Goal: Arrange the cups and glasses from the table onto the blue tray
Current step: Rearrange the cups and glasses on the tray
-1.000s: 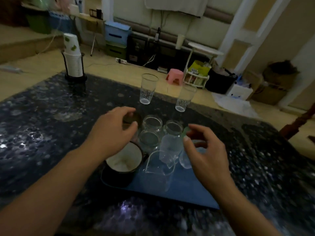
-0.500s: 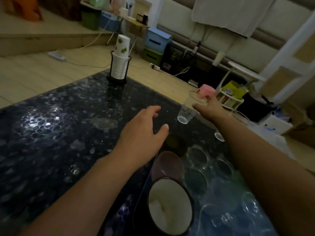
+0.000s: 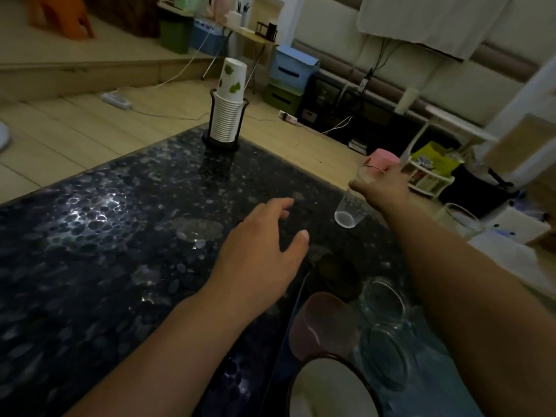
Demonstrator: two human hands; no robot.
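Clear tumbler [image 3: 352, 200] is gripped near its rim by the right hand [image 3: 380, 188], thumb curled across the near side; glass is tilted and looks lifted off the table [image 3: 120, 236], base toward the camera. Half a second ago the same hand was only closing on it near the far edge. A second ago both hands were down over the tray and this glass stood untouched.

Left hand [image 3: 264, 251] hovers over the table with fingers loosely spread, holding nothing — much the same pose as half a second back.

Blue tray [image 3: 445, 383] sits at lower right, partly hidden by the right forearm. On it: a white-lined bowl [image 3: 328, 389] at the near edge, a pinkish cup [image 3: 325, 323] just beyond it, a dark cup [image 3: 337, 272] further on, and clear glasses [image 3: 383, 299] beside them — count unclear in the dim light.

Second tumbler [image 3: 460, 218] shows past the right forearm, blurred.

Paper cup stack [image 3: 228, 109] in a black wire holder stands at the table's far corner, well apart from the tray.
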